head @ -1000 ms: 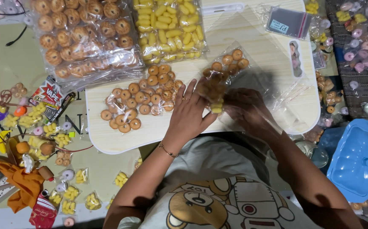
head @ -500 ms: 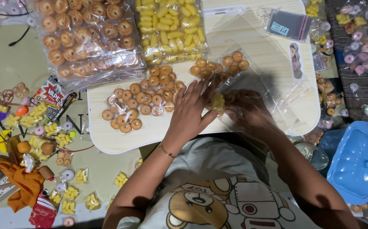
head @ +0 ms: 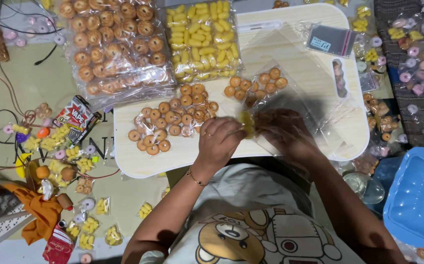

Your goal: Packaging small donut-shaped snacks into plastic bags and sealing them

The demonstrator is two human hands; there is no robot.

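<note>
Head view: both hands meet over the desk (head: 138,164). The left hand (head: 219,142) and right hand (head: 285,132) each have their grip closed on a small clear bag (head: 247,123) w/ yellow snacks; packing step, sealing probably next. Vs. 1 s ago, left fingers curled in, bag moved lower.
</note>
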